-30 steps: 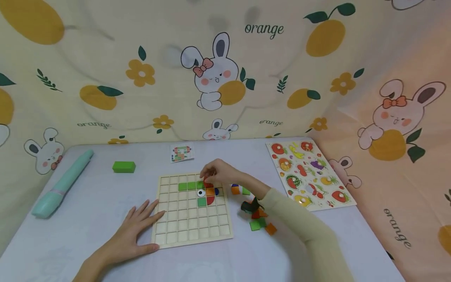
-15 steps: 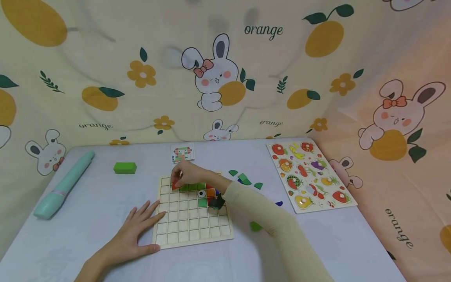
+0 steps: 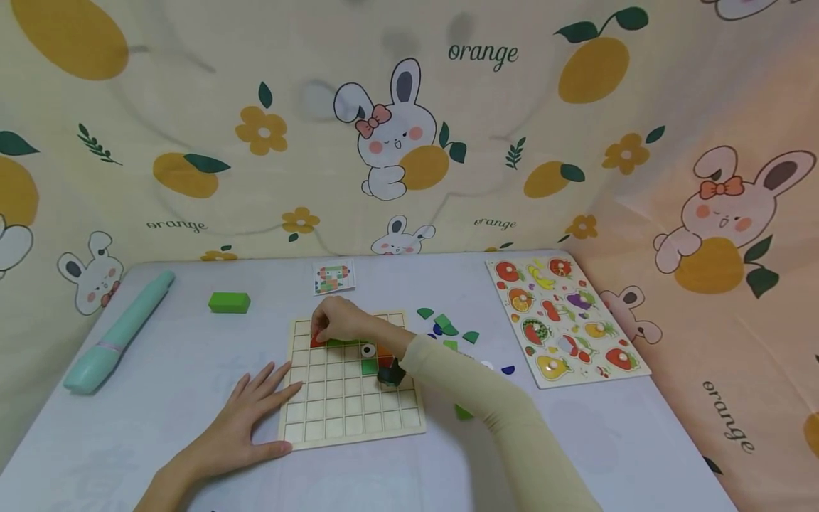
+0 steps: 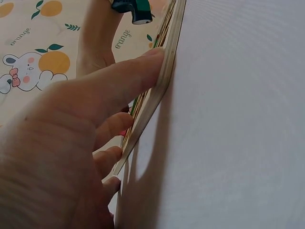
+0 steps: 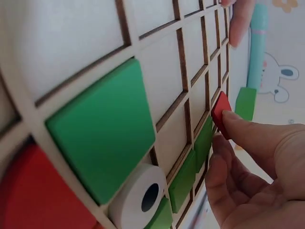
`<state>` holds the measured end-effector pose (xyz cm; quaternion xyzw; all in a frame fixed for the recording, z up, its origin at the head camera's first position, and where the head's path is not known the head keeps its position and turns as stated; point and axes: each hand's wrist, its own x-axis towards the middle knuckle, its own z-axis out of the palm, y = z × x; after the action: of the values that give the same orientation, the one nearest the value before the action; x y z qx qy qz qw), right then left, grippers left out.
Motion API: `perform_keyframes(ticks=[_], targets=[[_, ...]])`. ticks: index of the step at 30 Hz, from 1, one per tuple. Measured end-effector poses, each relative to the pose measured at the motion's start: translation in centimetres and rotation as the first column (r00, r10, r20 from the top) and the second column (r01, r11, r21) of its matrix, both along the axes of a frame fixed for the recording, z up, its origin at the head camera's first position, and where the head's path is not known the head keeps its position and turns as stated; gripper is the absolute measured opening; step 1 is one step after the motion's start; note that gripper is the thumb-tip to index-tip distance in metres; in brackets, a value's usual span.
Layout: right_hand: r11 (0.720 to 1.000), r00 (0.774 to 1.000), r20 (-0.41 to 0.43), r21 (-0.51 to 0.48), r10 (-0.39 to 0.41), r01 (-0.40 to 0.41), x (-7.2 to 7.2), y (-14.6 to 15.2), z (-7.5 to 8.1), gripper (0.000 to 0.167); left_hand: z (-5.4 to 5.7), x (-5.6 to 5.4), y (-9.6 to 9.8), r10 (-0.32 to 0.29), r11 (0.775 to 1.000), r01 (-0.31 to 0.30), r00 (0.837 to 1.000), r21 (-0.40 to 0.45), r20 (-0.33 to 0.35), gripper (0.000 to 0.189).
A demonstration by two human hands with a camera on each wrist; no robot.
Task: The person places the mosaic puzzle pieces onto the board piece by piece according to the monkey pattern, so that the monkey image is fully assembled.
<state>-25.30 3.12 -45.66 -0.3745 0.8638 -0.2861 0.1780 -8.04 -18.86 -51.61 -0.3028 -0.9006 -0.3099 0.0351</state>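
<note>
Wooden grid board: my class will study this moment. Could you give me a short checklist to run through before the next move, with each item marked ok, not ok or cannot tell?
1. Grid board steadied: ok; the left hand touches its left edge.
2. Red piece gripped: ok; the right hand pinches it.
3. Red piece lying flat in a cell: not ok; it is tilted in the right wrist view.
4. Printed card uncovered: ok; it lies beyond the board, nothing over it.
5. Placement matches the card: cannot tell; its print is too small.
6. All loose pieces in sight: cannot tell; the right sleeve may hide some.
</note>
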Motion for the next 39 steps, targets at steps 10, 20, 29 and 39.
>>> perform_keyframes(ticks=[10, 20, 29, 39], targets=[[0.993, 0.995, -0.085, 0.113, 0.05, -0.04, 0.2, -0.4, 0.4, 0.005, 0.1, -0.1, -0.2, -0.001, 1.0, 0.001, 1.0, -0.001, -0.005, 0.081], [0.989, 0.989, -0.135, 0.139, 0.066, -0.047, 0.3, -0.3, 0.5, 0.009, 0.0, 0.0, -0.4, 0.003, 1.0, -0.003, 1.0, 0.001, -0.019, 0.081], [0.991, 0.99, -0.055, -0.039, 0.127, -0.129, 0.6, 5.3, 2.5, 0.012, 0.1, -0.1, -0.3, 0.013, 1.0, -0.013, 1.0, -0.001, -0.001, 0.081], [0.999, 0.994, 0.102, 0.014, -0.034, 0.032, 5.0, 19.0, 3.1, 0.011, 0.3, -0.2, -0.2, 0.002, 1.0, -0.003, 1.0, -0.017, -0.028, 0.081]])
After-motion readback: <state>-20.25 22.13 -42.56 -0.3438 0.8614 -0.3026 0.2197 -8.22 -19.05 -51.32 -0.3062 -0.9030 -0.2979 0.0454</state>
